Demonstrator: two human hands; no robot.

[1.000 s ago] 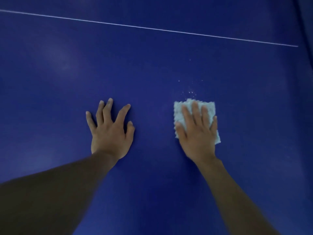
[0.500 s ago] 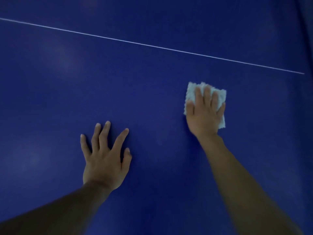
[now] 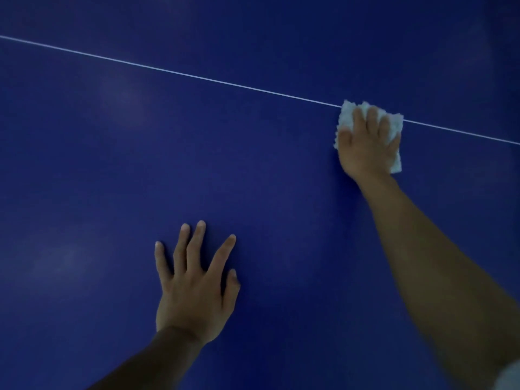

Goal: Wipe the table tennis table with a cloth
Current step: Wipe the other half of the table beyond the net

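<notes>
The dark blue table tennis table [image 3: 253,170] fills the whole view. A thin white line [image 3: 197,76] runs across it from upper left down to the right. A small white cloth [image 3: 347,115] lies folded on the table, right on that line. My right hand [image 3: 365,144] presses flat on the cloth with straight fingers, the arm stretched far out. My left hand [image 3: 194,288] rests on the bare table nearer to me, palm down and fingers spread, holding nothing.
Only blue table surface lies around both hands. Faint pale smudges show on the table at the left. No table edge shows.
My right hand has pushed the cloth away from me and to the right, up to the white line. The white specks ahead of the cloth no longer show. My left hand stays planted.
</notes>
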